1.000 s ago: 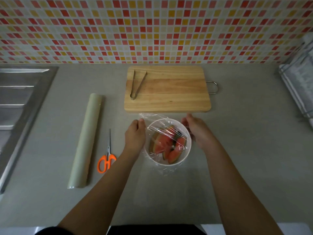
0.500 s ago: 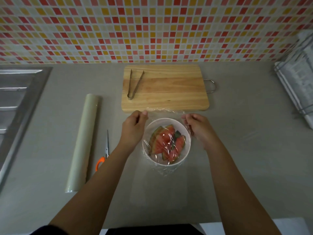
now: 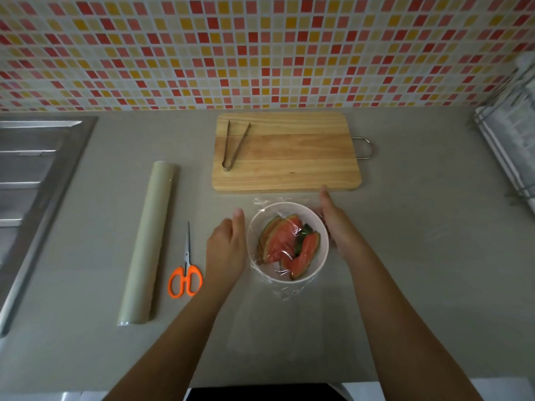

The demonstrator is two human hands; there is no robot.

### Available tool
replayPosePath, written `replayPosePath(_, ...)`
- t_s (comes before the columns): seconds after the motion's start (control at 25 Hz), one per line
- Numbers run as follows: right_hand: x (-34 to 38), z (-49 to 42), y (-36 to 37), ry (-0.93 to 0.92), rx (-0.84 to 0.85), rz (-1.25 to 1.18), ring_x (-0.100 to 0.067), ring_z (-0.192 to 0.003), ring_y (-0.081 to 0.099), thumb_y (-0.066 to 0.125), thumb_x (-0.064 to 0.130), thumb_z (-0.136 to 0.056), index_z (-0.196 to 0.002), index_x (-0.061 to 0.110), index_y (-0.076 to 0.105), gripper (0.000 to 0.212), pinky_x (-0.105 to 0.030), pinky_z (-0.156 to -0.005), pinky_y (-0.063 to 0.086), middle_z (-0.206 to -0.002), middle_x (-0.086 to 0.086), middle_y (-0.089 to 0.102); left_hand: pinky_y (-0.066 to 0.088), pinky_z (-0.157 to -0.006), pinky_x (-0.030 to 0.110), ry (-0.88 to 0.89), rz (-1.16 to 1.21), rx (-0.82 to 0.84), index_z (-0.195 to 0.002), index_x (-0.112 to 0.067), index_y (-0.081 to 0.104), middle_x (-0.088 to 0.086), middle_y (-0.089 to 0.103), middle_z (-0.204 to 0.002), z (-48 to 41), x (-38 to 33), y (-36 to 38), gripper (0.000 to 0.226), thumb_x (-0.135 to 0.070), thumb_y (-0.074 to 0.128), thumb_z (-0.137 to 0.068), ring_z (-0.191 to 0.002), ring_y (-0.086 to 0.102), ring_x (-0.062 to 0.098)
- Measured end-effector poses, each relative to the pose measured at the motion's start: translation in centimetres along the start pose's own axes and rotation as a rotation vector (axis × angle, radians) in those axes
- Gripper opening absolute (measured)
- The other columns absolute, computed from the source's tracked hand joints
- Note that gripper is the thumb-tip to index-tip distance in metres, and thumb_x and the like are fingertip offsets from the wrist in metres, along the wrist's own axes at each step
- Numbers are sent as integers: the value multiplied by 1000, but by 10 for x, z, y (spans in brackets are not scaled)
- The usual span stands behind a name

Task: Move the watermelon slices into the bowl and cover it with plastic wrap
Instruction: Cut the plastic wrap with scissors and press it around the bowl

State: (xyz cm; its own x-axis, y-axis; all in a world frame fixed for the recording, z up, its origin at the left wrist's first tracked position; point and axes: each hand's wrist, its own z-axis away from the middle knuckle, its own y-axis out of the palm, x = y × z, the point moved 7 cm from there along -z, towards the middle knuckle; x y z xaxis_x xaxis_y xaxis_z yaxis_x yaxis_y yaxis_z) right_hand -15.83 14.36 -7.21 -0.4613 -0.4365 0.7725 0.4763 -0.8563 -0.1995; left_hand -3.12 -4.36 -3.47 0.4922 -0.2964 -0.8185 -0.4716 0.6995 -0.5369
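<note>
My left hand (image 3: 228, 241) and right hand (image 3: 335, 224), no longer pinching the clear plastic wrap (image 3: 285, 290), lie flat-fingered against the round white bowl (image 3: 322, 256); wrap covers red watermelon slices (image 3: 285, 246) inside.

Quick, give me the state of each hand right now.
Left hand: open, flat beside the bowl, holding nothing.
Right hand: open, palm against the bowl's side over the plastic wrap, gripping nothing.
</note>
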Motion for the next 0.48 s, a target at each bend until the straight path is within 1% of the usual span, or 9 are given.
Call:
replayPosePath(0.04,1,-1,0,13,8,38,-22,-70,68,25,78,-77,-67,26,73,72,-31,-72,49,-66,0,71,37,-55,22,31,-32,-13,-67,-16,50,0,55,-66,12,3,1,51,-53,31,-95,-62,51,10)
replayPosePath(0.08,1,-1,0,24,-7,57,-21,-72,68,35,73,-78,-74,24,73,62,-29,-70,49,-74,-2,73,33,-50,18,64,-37,-17,-65,-18,44,-1,51,-63,20,4,4,45,-50,36,-95,-58,48,8)
replayPosePath(0.16,4,-4,0,6,-52,-3,-19,-73,68,49,54,-86,-82,19,72,42,-28,-69,49,-86,-7,73,35,-47,15,140,-12,-18,-65,-21,36,-3,47,-58,27,4,9,36,-39,42,-96,-52,45,7)
replayPosePath(0.2,7,-4,1,-36,-60,-57,-19,-75,68,48,46,-90,-82,19,73,37,-29,-71,50,-87,-7,73,34,-46,14,159,6,-32,-66,-21,34,-5,45,-56,26,5,9,35,-34,42,-97,-50,45,7)
replayPosePath(0.28,13,-3,2,-123,-78,-130,-18,-79,67,41,38,-95,-80,22,73,39,-30,-75,51,-85,-4,73,32,-45,16,143,62,-80,-68,-20,34,-6,44,-55,25,10,7,33,-29,39,-99,-49,45,5)
replayPosePath(0.36,14,1,1,-162,-99,-194,-13,-73,67,35,35,-98,-78,25,70,41,-27,-68,50,-82,0,72,33,-48,20,77,143,-148,-69,-19,33,-4,43,-57,26,21,2,33,-31,37,-99,-50,41,6)
replayPosePath(0.4,12,2,0,-164,-103,-226,-12,-70,67,32,34,-99,-79,25,69,42,-26,-65,50,-82,0,71,36,-51,25,36,196,-189,-69,-20,33,-2,42,-58,26,25,0,33,-30,37,-100,-52,40,7)
replayPosePath(0.44,9,1,0,-166,-98,-246,-13,-72,68,30,35,-99,-83,24,68,43,-27,-66,50,-86,-3,71,37,-53,30,-4,247,-235,-68,-20,33,0,42,-60,26,30,-3,33,-28,36,-100,-55,40,11)
replayPosePath(0.48,7,0,1,-167,-83,-253,-17,-78,68,28,35,-100,-90,21,69,44,-30,-71,52,-92,-7,71,36,-55,33,-42,285,-280,-69,-19,33,3,41,-61,26,34,-5,33,-26,35,-101,-56,40,14)
